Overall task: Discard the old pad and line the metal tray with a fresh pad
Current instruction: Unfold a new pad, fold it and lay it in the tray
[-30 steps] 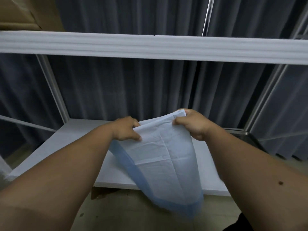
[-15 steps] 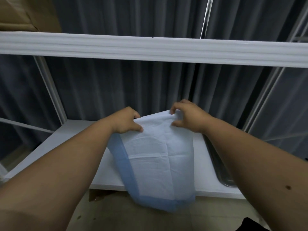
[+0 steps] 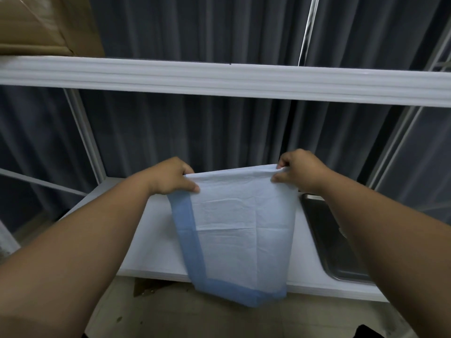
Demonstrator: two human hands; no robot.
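While both hands hold it up by its top edge, pad [image 3: 240, 230] hangs in front of the white shelf [image 3: 156, 230], its lower end dropping below the shelf's front edge; white face toward the camera, creased from folding, blue border down the left side and along the bottom. Left hand [image 3: 172, 176]: fingers curled over the top left corner, thumb pressed on the near face, pinching the pad. Right hand [image 3: 299, 170]: fingertips and thumb pinching the top right corner, which is bunched between them. Metal tray [image 3: 327, 242]: dark, on the shelf just right of the pad, partly hidden by the right forearm. Upper shelf rail [image 3: 244, 79]: white, running across above the hands. Cardboard box [image 3: 41, 25]: on the upper shelf, top left. Curtain [image 3: 195, 132]: dark grey, pleated, behind the shelving.
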